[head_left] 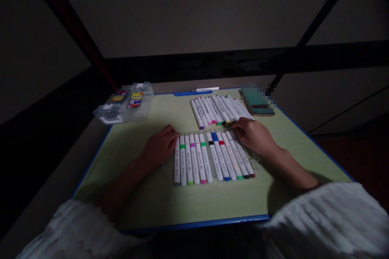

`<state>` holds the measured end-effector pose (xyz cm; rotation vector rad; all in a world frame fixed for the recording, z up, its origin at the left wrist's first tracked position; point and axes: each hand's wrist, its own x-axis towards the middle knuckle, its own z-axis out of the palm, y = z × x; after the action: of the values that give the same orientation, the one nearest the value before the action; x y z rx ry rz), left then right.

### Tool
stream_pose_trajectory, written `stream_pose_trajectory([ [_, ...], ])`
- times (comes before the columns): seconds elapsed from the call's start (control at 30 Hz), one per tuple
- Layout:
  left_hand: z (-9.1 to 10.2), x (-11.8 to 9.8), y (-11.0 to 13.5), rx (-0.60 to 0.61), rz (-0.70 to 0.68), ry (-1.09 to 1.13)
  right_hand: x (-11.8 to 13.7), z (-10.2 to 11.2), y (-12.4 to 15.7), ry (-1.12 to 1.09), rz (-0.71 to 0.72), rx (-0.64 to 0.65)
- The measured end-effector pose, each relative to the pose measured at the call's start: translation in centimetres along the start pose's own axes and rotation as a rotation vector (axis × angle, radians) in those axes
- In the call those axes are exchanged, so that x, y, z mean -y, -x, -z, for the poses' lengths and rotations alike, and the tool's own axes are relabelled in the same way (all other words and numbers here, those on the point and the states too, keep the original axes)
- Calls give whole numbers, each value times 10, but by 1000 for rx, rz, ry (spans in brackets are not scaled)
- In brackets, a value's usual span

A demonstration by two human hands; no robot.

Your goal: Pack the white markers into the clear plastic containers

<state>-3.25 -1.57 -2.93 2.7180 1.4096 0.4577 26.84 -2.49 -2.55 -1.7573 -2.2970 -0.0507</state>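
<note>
A clear plastic marker tray (213, 179) lies flat near the middle of the table, holding white markers (196, 158) side by side in two groups with coloured bands and ends. My left hand (161, 145) has its fingers curled closed at the tray's far left corner. At the far right corner, my right hand (255, 135) pinches the edge, its fingertips close to the loose markers behind. Those loose white markers (217, 109) lie in a slanted row just beyond the tray. Both hands' fingers partly hide the corners they hold.
A clear plastic case (139, 107) with yellow labels sits at the back left of the table (152, 206). One single marker (207, 89) rests at the far edge. A phone (259, 103), partly pixelated, lies at the back right. Behind stands a wall (197, 16).
</note>
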Motion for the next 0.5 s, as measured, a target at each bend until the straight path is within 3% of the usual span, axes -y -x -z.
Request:
stream_pose_trajectory([
  [0.5, -1, -2, 0, -6, -8, 29, 1, 2, 0, -2, -13, 5],
])
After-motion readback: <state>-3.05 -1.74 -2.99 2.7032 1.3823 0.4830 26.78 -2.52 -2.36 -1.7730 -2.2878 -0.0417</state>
